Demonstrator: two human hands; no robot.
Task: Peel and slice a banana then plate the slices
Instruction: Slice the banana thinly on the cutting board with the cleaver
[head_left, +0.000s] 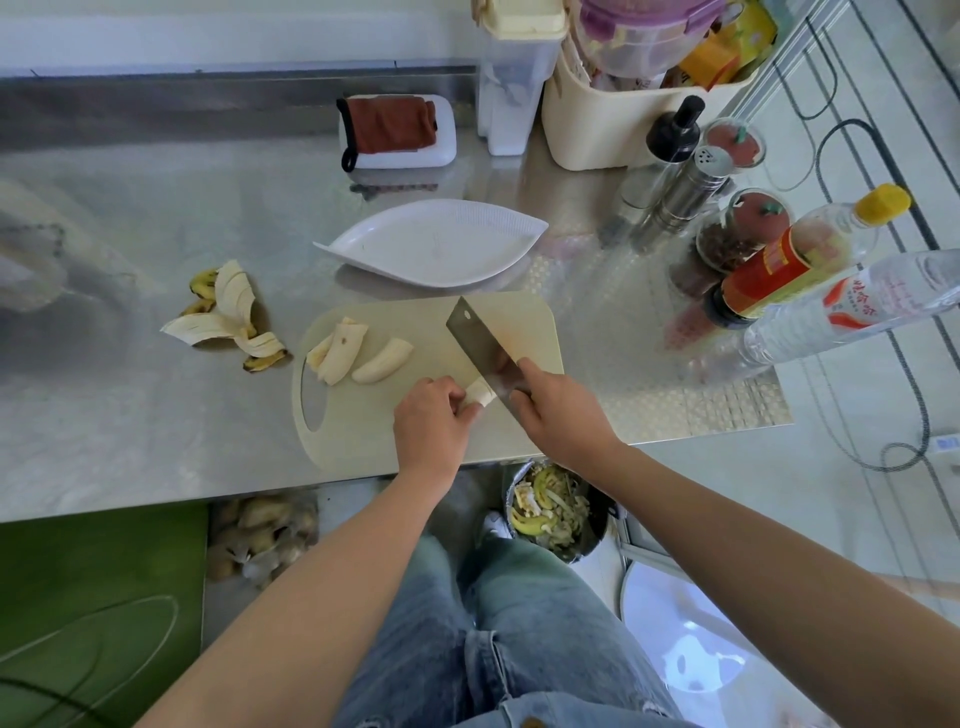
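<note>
A beige cutting board (524, 322) lies on the steel counter. My left hand (428, 423) pins a short peeled banana piece (479, 396) to the board. My right hand (558, 410) grips the handle of a cleaver (480, 343), whose blade rests against the right end of that piece. Several long banana strips (358, 353) lie at the board's left. Behind the board sits a white leaf-shaped plate (434, 241) with nothing on it. The banana peel (228, 317) lies on the counter to the left.
Bottles (810, 260), spice jars and a steel shaker (685, 192) crowd the counter's right side. A cream bin (639, 114) and a soap dish with a brown cloth (397, 130) stand at the back. A scrap bucket (556, 512) sits on the floor under the counter edge.
</note>
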